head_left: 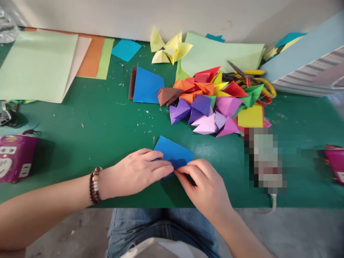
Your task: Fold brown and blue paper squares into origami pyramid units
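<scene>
A folded blue paper (173, 152) lies on the green table (107, 122) near its front edge. My left hand (139, 172), with a bead bracelet at the wrist, rests on the paper's left side with fingers pressed down on it. My right hand (204, 184) pinches the paper's near edge with thumb and fingers together. The near part of the paper is hidden under both hands.
A heap of folded coloured paper shapes (212, 102) sits behind, with scissors (249, 80) beside it, a yellow folded shape (169, 48), another blue sheet (147, 86), and flat sheets (40, 64) at back left. Purple boxes (16, 157) stand at both sides.
</scene>
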Available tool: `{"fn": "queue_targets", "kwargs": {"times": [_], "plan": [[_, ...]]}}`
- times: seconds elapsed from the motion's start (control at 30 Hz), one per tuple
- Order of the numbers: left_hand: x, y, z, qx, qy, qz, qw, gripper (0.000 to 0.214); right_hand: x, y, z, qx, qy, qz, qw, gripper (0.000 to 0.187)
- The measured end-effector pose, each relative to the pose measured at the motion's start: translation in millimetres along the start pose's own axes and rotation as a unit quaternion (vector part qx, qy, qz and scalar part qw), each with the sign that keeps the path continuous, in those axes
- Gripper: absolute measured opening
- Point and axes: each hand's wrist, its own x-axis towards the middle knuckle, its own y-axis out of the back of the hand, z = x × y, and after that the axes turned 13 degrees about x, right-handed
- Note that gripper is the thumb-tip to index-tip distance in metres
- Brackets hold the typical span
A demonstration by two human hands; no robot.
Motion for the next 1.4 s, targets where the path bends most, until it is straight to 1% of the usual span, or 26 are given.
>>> {"fn": "queue_targets", "kwargs": {"times": [0.07, 0.17, 0.3, 0.43, 0.57, 0.8, 0.87, 0.97, 1.0, 1.07, 1.1, 1.17, 1.27, 1.3, 1.4], "plan": [[1.2, 0.5, 1.6, 0.007, 0.018, 0.005, 1.000, 0.029, 0.0, -0.8, -1.5, -0.005, 0.014, -0.004, 1.000, 0.018], [2.1, 0.5, 2.8, 0.009, 0.024, 0.012, 1.000, 0.030, 1.5, -2.3, -2.8, -0.006, 0.036, -0.007, 0.999, 0.021], [2.7, 0.6, 2.5, 0.004, 0.022, -0.005, 1.000, 0.028, 1.0, -5.8, -4.3, 0.004, 0.056, -0.005, 0.998, 0.021], [3.3, 2.4, 1.5, 0.002, 0.017, -0.015, 1.000, 0.027, -2.7, -10.1, -6.6, 0.011, 0.058, -0.001, 0.998, 0.020], [3.4, 3.5, 1.0, -0.004, 0.015, -0.021, 1.000, 0.027, -5.7, -14.1, -9.8, 0.022, 0.059, 0.008, 0.998, 0.024], [3.1, 1.9, 0.6, -0.012, 0.013, -0.028, 0.999, 0.028, -5.4, -23.5, -18.9, 0.042, 0.063, 0.014, 0.997, 0.025], [2.4, 2.3, -0.3, -0.015, 0.014, -0.032, 0.999, 0.029, -6.6, -21.9, -20.6, 0.077, 0.042, 0.011, 0.996, 0.021], [-0.1, 4.2, -2.0, -0.027, 0.004, -0.042, 0.999, 0.031, -13.0, -12.0, -17.7, 0.152, -0.021, 0.019, 0.988, 0.008], [-1.2, 5.0, -2.0, -0.031, -0.001, -0.043, 0.999, 0.031, -16.4, -7.6, -15.2, 0.162, -0.047, 0.037, 0.985, 0.008], [-3.7, 6.4, 0.5, -0.033, -0.006, -0.044, 0.998, 0.033, -23.9, 0.6, -9.3, 0.157, -0.121, 0.086, 0.976, 0.014], [-4.9, 6.8, 3.5, -0.029, -0.003, -0.045, 0.999, 0.036, -27.6, 3.5, -6.6, 0.162, -0.152, 0.108, 0.969, 0.015], [-6.7, 6.6, 13.2, -0.004, 0.014, -0.050, 0.999, 0.046, -33.7, 6.1, -3.6, 0.191, -0.194, 0.131, 0.953, 0.014], [-7.1, 4.1, 34.4, 0.062, 0.053, -0.050, 0.995, 0.065, -36.4, 2.4, -6.6, 0.237, -0.214, 0.122, 0.940, 0.011], [-6.5, 2.9, 41.5, 0.086, 0.059, -0.047, 0.993, 0.069, -35.5, -0.1, -8.9, 0.239, -0.214, 0.112, 0.940, 0.011], [-3.0, 0.0, 57.2, 0.157, 0.054, -0.047, 0.985, 0.074, -29.8, -7.2, -14.7, 0.215, -0.198, 0.090, 0.952, 0.012]]}}
